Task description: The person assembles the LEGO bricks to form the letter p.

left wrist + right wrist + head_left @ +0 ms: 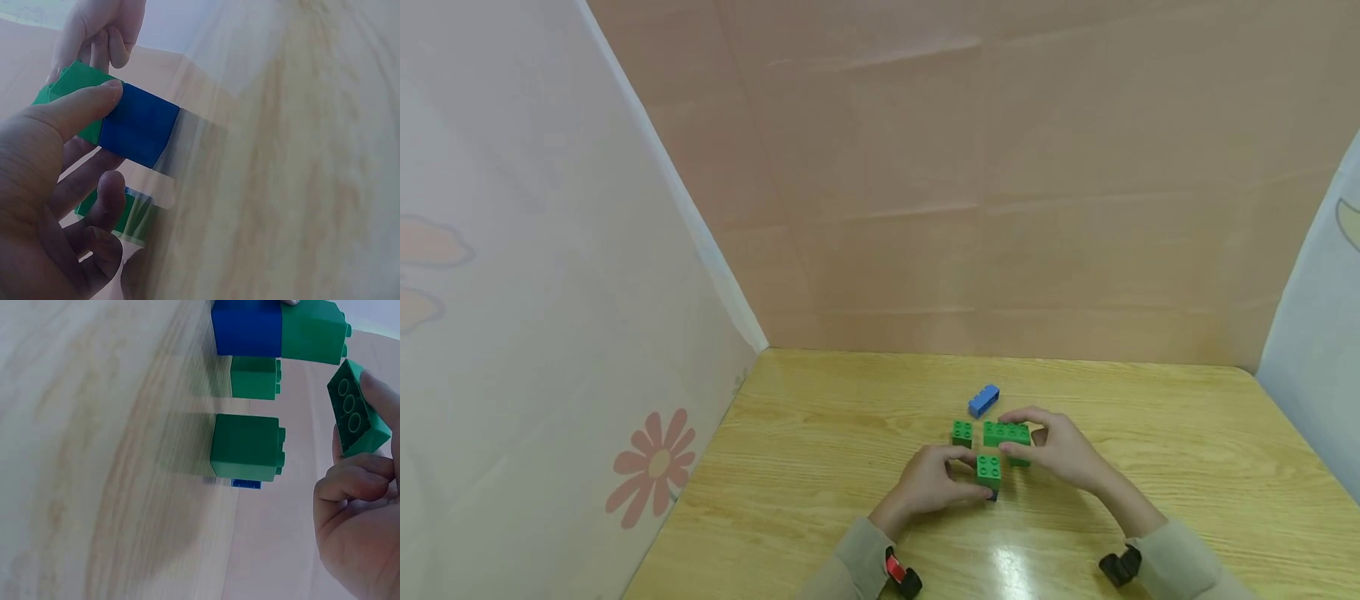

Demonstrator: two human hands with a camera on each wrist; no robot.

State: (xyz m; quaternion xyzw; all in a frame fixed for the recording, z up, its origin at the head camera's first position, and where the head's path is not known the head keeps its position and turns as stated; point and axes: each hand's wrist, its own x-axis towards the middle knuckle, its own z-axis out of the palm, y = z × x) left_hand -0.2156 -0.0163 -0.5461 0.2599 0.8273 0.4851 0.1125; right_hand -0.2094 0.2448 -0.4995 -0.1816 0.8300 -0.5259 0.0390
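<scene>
My left hand grips a small stack, a green block on top of a blue block, between thumb and fingers. Its foot touching the table or not, I cannot tell. My right hand pinches a long green brick between thumb and fingers. In the right wrist view that brick is tilted and off the table, its hollow underside with round tubes showing. Under it a square green block stands on the table, partly hidden in the head view.
A smaller green block stands just beyond my left fingers. Farther back a blue brick lies on its side on the wooden table. A brown sheet closes off the back, and a pale flowered sheet the left.
</scene>
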